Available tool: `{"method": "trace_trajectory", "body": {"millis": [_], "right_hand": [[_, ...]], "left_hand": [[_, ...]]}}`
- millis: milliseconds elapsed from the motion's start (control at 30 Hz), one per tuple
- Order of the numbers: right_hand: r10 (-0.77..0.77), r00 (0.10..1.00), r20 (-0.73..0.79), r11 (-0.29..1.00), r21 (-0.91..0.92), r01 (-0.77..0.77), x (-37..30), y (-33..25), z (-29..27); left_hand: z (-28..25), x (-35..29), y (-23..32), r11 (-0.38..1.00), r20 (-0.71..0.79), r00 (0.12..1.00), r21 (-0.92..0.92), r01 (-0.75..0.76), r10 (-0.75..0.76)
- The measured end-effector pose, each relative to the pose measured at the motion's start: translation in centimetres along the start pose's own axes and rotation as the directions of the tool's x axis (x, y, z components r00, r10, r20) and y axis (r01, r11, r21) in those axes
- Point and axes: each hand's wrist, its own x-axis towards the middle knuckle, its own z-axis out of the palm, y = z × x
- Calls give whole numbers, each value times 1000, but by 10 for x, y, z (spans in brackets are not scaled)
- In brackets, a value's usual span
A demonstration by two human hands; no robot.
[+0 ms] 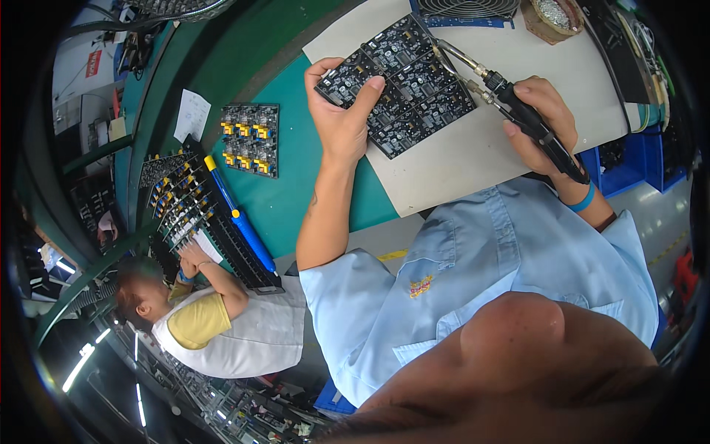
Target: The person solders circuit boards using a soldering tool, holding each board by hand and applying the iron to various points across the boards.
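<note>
My left hand (pixel 342 111) grips a black circuit board panel (pixel 421 92) by its left edge, thumb lying on top and fingers beneath. The panel is tilted over a pale sheet and divided into several small boards full of tiny parts. In my right hand (pixel 546 122) is a black-handled soldering iron (pixel 529 115) with a metal feed tube alongside. Its tip end reaches the panel's upper right edge; whether it touches cannot be made out. Left of my left hand, another panel (pixel 251 140) with yellow parts lies on the green mat (pixel 288 96).
A blue and yellow solder sucker (pixel 240 214) lies beside a black rack (pixel 237 244) holding several boards. A round pot (pixel 551 21) of silvery shavings and a wire fan guard (pixel 470 7) stand at the back. Blue bins (pixel 629 177) are at right. A co-worker (pixel 214 318) works at left.
</note>
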Motion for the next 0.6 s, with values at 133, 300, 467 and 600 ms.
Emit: {"method": "trace_trajectory", "body": {"millis": [133, 300, 467, 600], "right_hand": [[7, 1000, -8, 1000, 8, -7, 0, 0, 1], [28, 997, 66, 998, 55, -31, 6, -3, -1], [40, 990, 132, 997, 59, -48, 18, -11, 1], [55, 988, 143, 998, 27, -59, 24, -12, 4]], "left_hand": [[0, 0, 0, 1000, -7, 1000, 10, 6, -6], [-2, 1, -1, 1000, -9, 1000, 20, 2, -2], [-2, 1, -2, 1000, 7, 1000, 20, -8, 8], [-1, 0, 0, 999, 3, 1000, 33, -17, 17]]}}
